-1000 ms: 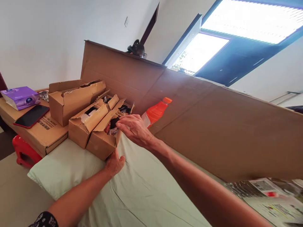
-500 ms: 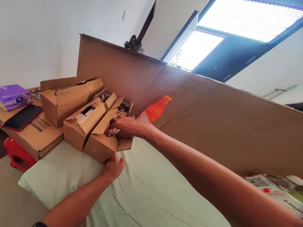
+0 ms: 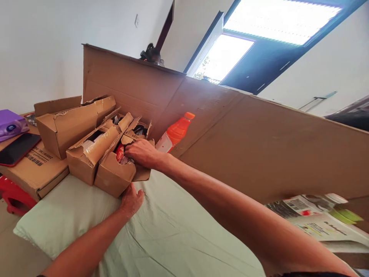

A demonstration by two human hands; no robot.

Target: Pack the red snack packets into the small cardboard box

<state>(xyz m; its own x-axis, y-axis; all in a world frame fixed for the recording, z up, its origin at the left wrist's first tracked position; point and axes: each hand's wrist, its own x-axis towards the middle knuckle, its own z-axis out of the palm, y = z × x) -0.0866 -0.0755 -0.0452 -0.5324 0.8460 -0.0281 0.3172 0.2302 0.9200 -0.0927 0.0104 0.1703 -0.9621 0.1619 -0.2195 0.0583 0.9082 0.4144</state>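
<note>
My right hand [image 3: 142, 152] reaches into the nearest open cardboard box [image 3: 112, 175], its fingers curled and their tips partly hidden. Beside those fingers a red wrapper [image 3: 120, 152] and some crinkled plastic show inside; what the fingers hold, if anything, cannot be made out. Below, my left hand [image 3: 132, 200] holds the box at its lower front corner, thumb sticking out and the other fingers mostly hidden. Close behind my right hand an orange drink bottle [image 3: 177, 130] with a pale label leans at a tilt.
Two more open boxes, a middle one [image 3: 82, 165] and a taller one [image 3: 57, 130], stand left. A phone [image 3: 20, 148] and purple pack [image 3: 13, 125] lie on a flat carton [image 3: 52, 169]. Green cloth [image 3: 178, 231] spreads below. A cardboard panel [image 3: 245, 154] rises behind; a person's head [image 3: 151, 54] shows above.
The view has swung to the right. My right hand has shifted slightly in the box, and more of the red wrapper shows. My left hand stays at the box's corner.
</note>
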